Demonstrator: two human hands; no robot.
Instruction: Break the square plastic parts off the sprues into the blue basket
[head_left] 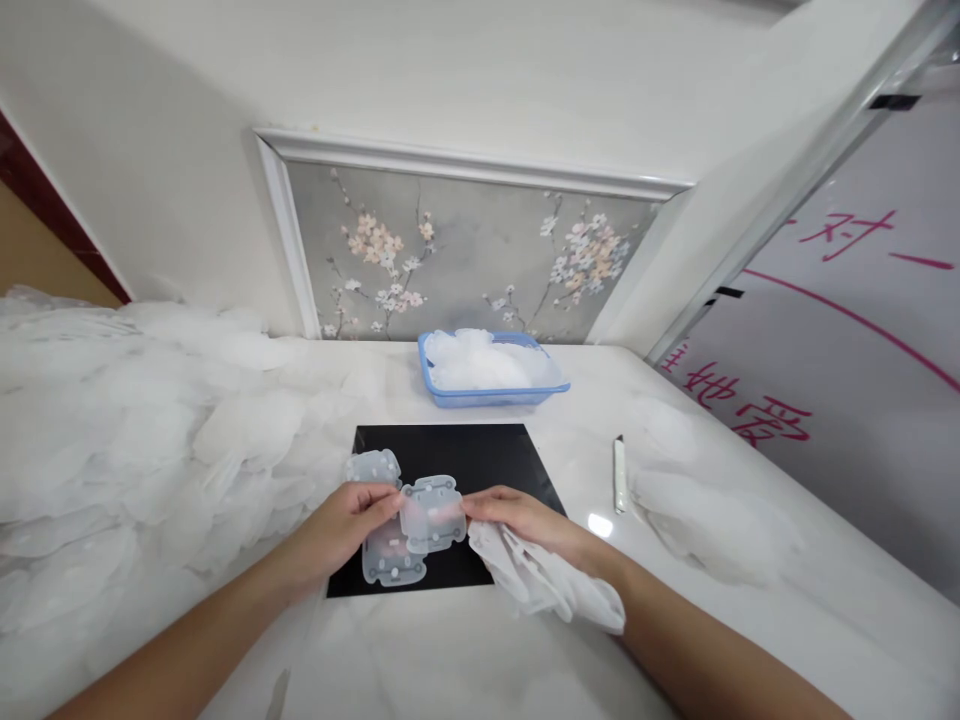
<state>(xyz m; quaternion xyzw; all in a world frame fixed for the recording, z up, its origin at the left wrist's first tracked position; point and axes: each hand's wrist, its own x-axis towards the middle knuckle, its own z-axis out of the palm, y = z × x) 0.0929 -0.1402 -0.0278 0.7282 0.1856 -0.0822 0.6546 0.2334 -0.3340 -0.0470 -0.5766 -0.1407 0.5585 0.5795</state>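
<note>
My left hand (358, 518) is closed, thumb and forefinger pinching the left edge of a small translucent plastic piece (433, 515) with rounded, notched edges. On its right edge, the closed fingertips of my right hand (514, 512) pinch the same piece. A fanned bundle of whitish translucent pieces (555, 585) hangs beneath my right palm, apparently held by fingers I cannot see. Under my left hand lies a longer translucent piece (394, 568) with small dark and white marks, partly covered by my fingers. It rests on a black rectangular mat (480, 450).
A big heap of translucent pieces (150, 430) covers the table's left side. Behind the mat stands a blue basket (495, 398) filled with whitish pieces. On the right lie a white utility knife (619, 475) and more pieces (705, 525), near a whiteboard (862, 330) with red writing.
</note>
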